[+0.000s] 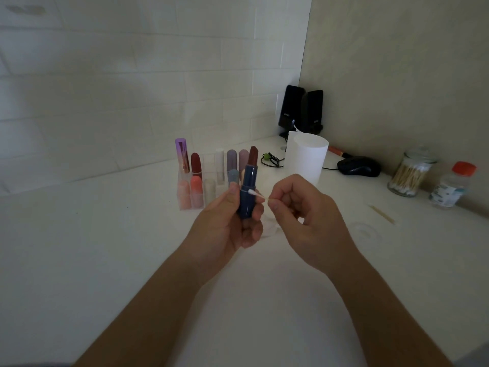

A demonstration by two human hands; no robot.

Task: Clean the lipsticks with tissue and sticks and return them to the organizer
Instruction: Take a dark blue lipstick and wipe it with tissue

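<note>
The blue lipstick (248, 192) is standing upright in the air above the middle of the tabletop (105, 247), its cap off and its brown-red bullet pointing up. The left hand (225, 229) is gripping the lower tube, with the fingers curling round it and the thumb lying along its left side. The right hand (304, 210) is pinching the bare end of a cotton swab (258, 196) between thumb and forefinger, the other fingers curling loosely, and the swab's white tip is touching the tube's right side at the seam. A crumpled tissue (270, 226) is lying on the tabletop just below the hands.

Behind the hands, toward the tabletop's far edge, the clear organizer (185, 200) is holding capped lipsticks in two rows. A white cylinder (308, 160) is standing to its right. In the far right corner two black speakers (301, 109) are sitting, with a dark mouse (360, 166) near them. Along the right edge a glass jar (408, 173) of swabs and an orange-capped bottle (453, 186) are standing, and a thin wooden stick (383, 214) is lying in front of them.
</note>
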